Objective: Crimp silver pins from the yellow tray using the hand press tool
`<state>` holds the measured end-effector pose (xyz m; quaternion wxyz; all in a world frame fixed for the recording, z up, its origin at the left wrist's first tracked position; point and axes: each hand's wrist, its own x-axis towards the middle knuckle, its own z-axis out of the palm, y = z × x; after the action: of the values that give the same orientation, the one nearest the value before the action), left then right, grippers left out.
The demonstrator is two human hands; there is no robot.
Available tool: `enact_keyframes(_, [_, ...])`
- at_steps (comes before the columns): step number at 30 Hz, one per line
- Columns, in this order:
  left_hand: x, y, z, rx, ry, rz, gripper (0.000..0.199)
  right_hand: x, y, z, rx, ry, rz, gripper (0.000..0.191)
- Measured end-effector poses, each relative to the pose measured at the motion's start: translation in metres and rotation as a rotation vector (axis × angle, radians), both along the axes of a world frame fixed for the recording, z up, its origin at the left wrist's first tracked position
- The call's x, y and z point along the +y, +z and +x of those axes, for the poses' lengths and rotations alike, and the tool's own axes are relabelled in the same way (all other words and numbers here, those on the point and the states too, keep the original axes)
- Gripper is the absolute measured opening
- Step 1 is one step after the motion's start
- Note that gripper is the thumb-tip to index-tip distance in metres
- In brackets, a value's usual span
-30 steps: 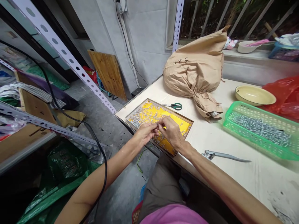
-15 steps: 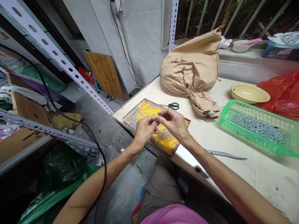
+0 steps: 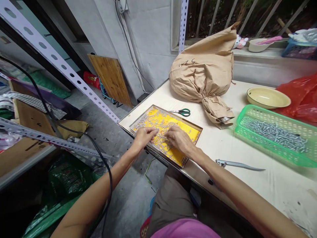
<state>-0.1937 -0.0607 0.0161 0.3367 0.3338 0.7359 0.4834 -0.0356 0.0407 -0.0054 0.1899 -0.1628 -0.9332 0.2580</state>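
Note:
A shallow tray [image 3: 200,133] with a yellow lining [image 3: 182,155] lies at the table's near left corner, scattered with small silvery metal pieces [image 3: 141,124] too small to name. Over the tray's near left edge, my left hand [image 3: 143,137] is closed in a pinch, thumb against forefinger. What it holds is too small to make out. My right hand [image 3: 182,140] is over the middle of the tray, its curled fingertips down among the pieces. Whatever lies between those fingertips is hidden.
Green-handled scissors [image 3: 183,112] lie behind the tray, before a tied brown paper sack [image 3: 201,72]. To the right are a green basket [image 3: 274,157] of metal screws or similar pieces, a yellow bowl [image 3: 268,98] and a grey-handled tool [image 3: 241,164]. A black cable [image 3: 99,150] hangs at left.
My hands were together above the tray and have moved apart. The left has drawn back to the left; the right has lowered its fingers to the pieces.

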Motion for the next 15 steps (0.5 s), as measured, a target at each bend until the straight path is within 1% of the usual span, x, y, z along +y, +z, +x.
enact_keyframes(2, [-0.002, -0.007, -0.008, 0.113, 0.005, -0.02, 0.014, -0.006, -0.008, -0.006, -0.108, 0.081, 0.091, 0.016])
enact_keyframes(4, [-0.003, -0.009, -0.012, 0.209, 0.006, -0.045, 0.013, -0.011, -0.016, -0.013, -0.162, 0.098, 0.174, 0.016])
enact_keyframes(6, [-0.004, -0.007, -0.012, 0.295, 0.009, -0.05, 0.022, -0.013, -0.021, -0.019, -0.176, 0.078, 0.232, 0.014])
enact_keyframes(8, [-0.004, -0.005, -0.008, 0.326, 0.012, -0.04, 0.03, -0.013, -0.025, -0.02, -0.162, 0.073, 0.226, 0.011])
enact_keyframes(10, [-0.005, -0.005, -0.003, 0.278, 0.014, -0.046, 0.029, -0.011, -0.025, -0.018, -0.095, 0.062, 0.134, 0.012])
enact_keyframes(11, [-0.005, -0.006, 0.0, 0.236, 0.009, -0.055, 0.028, -0.009, -0.024, -0.017, -0.039, 0.042, 0.052, 0.012])
enact_keyframes(13, [-0.005, -0.008, 0.008, 0.171, -0.03, -0.057, 0.029, -0.006, -0.02, -0.013, 0.096, -0.039, -0.174, 0.01])
enact_keyframes(15, [-0.004, -0.008, 0.016, 0.19, -0.094, -0.013, 0.028, -0.002, -0.014, -0.012, 0.205, -0.135, -0.436, 0.011])
